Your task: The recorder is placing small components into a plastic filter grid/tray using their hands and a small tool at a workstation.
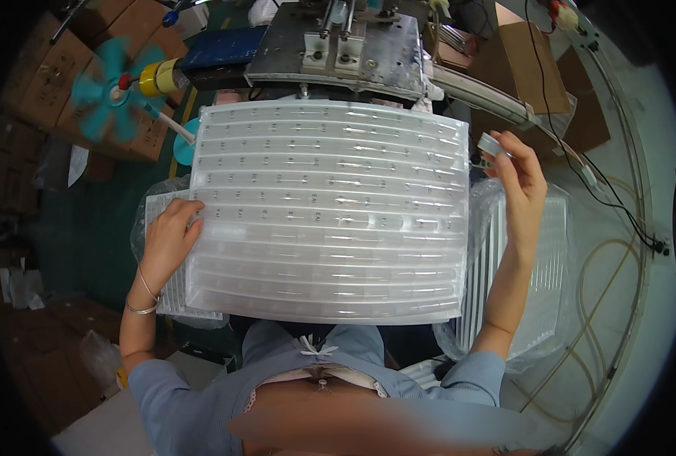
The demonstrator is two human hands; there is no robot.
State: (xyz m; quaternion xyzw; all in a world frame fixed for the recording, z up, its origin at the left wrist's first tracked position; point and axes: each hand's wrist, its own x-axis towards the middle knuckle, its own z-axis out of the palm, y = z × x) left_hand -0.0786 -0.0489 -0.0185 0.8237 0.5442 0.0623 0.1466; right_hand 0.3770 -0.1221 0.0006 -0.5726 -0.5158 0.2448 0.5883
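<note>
Ribbed tray steadied on the lap, one small part lifted clear.

Left hand (169, 237) lies flat, fingers spread on the left edge of the translucent ribbed plastic tray (330, 213), keeping it from sliding; further right, the right hand (517, 182) pinches a small clear plastic cap (491, 144) just beyond the tray's upper right corner, near the metal press (345, 45).

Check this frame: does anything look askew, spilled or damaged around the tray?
Nothing stands out. The clear ribbed tray lies flat and square on the lap, left hand on its edge. The right hand holds a small clear part beside it. No spill or breakage shows.
</note>
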